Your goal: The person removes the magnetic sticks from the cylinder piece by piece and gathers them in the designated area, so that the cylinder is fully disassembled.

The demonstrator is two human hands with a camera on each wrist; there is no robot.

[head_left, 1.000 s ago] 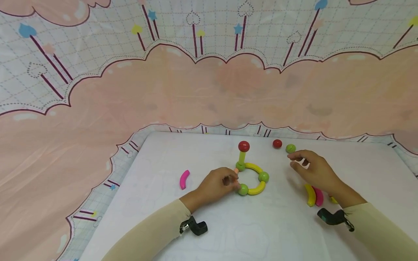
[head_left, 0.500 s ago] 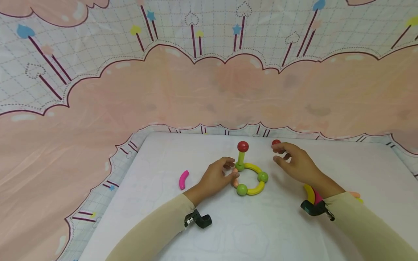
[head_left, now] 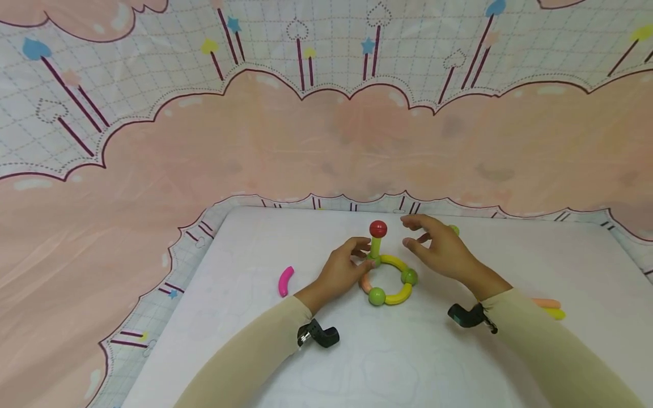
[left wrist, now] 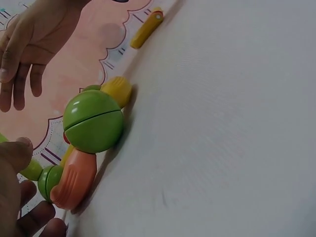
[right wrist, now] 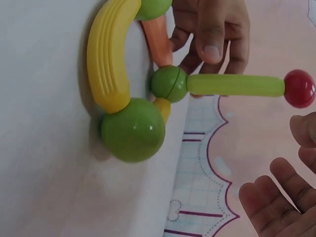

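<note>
A toy ring of curved pieces lies on the white table: yellow pieces (head_left: 399,298) and an orange piece (head_left: 365,283), joined by green balls (head_left: 377,296). From the far-left ball (right wrist: 169,84) a light green stick (right wrist: 237,85) stands upright, topped by a red ball (head_left: 378,229). My left hand (head_left: 343,267) is at the left of the ring, thumb and fingers loosely spread around the stick's base. To the right of the red ball hovers my right hand (head_left: 442,249), fingers bent and apart, nothing between them.
A pink curved piece (head_left: 286,281) lies to the left on the table (head_left: 326,374). Behind my right hand a loose green ball (head_left: 454,229) partly shows. Beside the right sleeve are an orange piece (head_left: 547,303) and a yellow-green piece (head_left: 556,313). A patterned cloth (head_left: 326,147) hangs behind.
My right hand has moved left toward the red-topped stick, now covering the loose red ball. My left hand has left the orange piece's near end and moved up toward the stick's base.
</note>
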